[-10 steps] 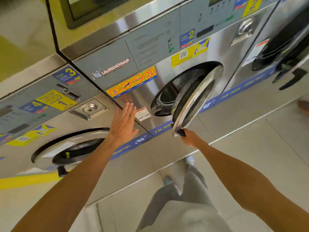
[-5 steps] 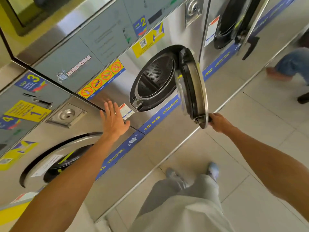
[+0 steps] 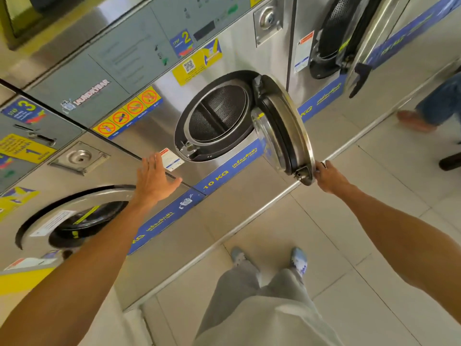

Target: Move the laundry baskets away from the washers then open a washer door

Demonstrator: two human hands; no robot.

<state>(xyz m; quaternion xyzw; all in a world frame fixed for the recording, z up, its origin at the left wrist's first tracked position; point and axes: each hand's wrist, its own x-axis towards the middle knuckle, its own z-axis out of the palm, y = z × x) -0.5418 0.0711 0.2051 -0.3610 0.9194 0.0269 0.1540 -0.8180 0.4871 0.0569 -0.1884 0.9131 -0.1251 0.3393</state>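
Note:
The middle steel washer [image 3: 224,58], labelled 10 KG, has its round door [image 3: 284,126] swung wide to the right, showing the perforated drum [image 3: 219,113]. My right hand [image 3: 329,177] grips the handle at the door's lower outer edge. My left hand [image 3: 154,178] rests flat with fingers apart on the steel front panel, left of the door opening and above the left washer's door [image 3: 74,216]. No laundry basket is in view.
The left washer's door is shut. The right washer [image 3: 349,41] stands with its door open. Another person's legs and shoe [image 3: 421,116] are on the tiled floor at the far right. My own legs and shoes [image 3: 269,265] stand just before the washers.
The middle washer's door has swung from nearly shut to wide open, my right hand on its handle throughout. My left hand stays on the panel. The view shifted right.

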